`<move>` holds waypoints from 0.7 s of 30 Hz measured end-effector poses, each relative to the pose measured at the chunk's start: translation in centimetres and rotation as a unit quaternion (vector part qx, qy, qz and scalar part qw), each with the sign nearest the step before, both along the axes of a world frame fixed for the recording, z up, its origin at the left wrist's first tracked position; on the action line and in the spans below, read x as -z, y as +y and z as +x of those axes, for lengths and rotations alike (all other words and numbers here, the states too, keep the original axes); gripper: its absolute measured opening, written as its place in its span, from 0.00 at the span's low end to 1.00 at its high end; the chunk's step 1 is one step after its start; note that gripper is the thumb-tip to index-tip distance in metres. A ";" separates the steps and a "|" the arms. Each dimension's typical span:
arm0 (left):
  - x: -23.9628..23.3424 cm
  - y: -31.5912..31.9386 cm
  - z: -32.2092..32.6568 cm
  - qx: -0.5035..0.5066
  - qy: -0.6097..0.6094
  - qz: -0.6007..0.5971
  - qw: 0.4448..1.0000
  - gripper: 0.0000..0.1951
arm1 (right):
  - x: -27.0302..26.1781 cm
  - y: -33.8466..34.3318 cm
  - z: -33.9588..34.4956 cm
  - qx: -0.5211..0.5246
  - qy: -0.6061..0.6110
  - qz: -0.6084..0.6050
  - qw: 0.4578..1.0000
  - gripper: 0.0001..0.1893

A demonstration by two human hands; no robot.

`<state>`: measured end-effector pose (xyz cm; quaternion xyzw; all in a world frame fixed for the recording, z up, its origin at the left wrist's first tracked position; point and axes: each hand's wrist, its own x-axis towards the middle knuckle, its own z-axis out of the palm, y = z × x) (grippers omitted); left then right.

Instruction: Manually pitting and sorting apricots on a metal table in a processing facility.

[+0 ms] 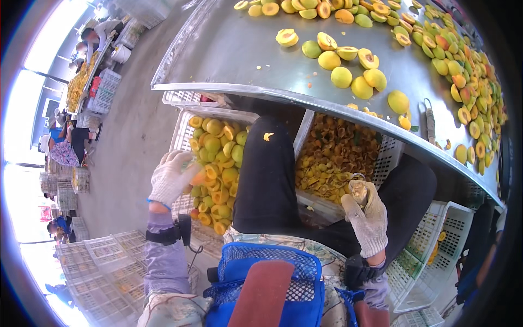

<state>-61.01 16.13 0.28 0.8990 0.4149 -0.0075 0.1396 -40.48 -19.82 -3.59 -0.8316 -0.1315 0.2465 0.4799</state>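
My left hand (171, 178), in a white knit glove, is over the near left edge of a white plastic crate (175, 137) filled with halved yellow stone fruit (218, 159), apparently peaches. A blurred orange fruit half (198, 176) is at its fingertips; whether it is gripped or falling is unclear. My right hand (367, 222), also gloved, holds a loop-ended pitting tool (358, 188), its wire ring pointing away from me. Beyond that hand, between my legs, a second crate (390, 157) contains brown-and-yellow pits and fruit scraps (337, 159).
A metal worktable (229, 53) spans the far side, its raised lip (261, 90) above both crates. Fruit halves (453, 61) are heaped on it, and a similar tool (430, 122) lies near the lip. Stacked crates (106, 265) stand left, a tilted crate (433, 245) right. People work farther left.
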 end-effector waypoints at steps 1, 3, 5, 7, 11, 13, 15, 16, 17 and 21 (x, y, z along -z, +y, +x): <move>0.1 -0.3 0.6 0.063 0.042 0.049 0.996 0.22 | -0.1 0.1 0.0 0.003 0.000 -0.004 1.000 0.17; -0.3 -1.5 3.3 0.025 -0.026 -0.040 0.999 0.19 | -0.2 -0.2 0.2 0.015 0.011 -0.038 0.999 0.17; -1.4 -3.1 6.2 -0.047 -0.157 -0.251 0.954 0.19 | -0.3 0.4 0.2 0.025 0.024 -0.018 0.999 0.17; -0.7 -4.1 8.3 0.074 -0.179 -0.206 0.959 0.18 | -0.3 0.9 0.2 0.041 0.032 0.000 0.999 0.17; -1.7 -8.3 14.4 0.217 -0.165 -0.240 0.932 0.16 | -0.4 0.2 0.8 0.046 0.050 0.116 0.991 0.16; -1.9 -10.1 17.3 0.333 -0.146 -0.245 0.899 0.17 | -0.8 -0.7 1.3 0.164 0.141 0.190 0.958 0.14; -1.9 -11.4 19.7 0.369 -0.113 -0.241 0.890 0.17 | 0.0 -1.8 1.6 0.168 0.082 0.185 0.965 0.13; -1.6 -12.0 20.7 0.397 -0.096 -0.232 0.883 0.16 | -0.2 -1.9 1.7 0.227 0.125 0.261 0.930 0.15; -1.3 -12.6 21.6 0.424 -0.078 -0.224 0.874 0.16 | -0.2 -2.1 1.9 0.283 0.165 0.334 0.884 0.16; 3.0 -15.2 25.4 0.469 0.006 -0.231 0.852 0.17 | -0.3 -3.1 2.0 0.295 0.127 0.265 0.909 0.19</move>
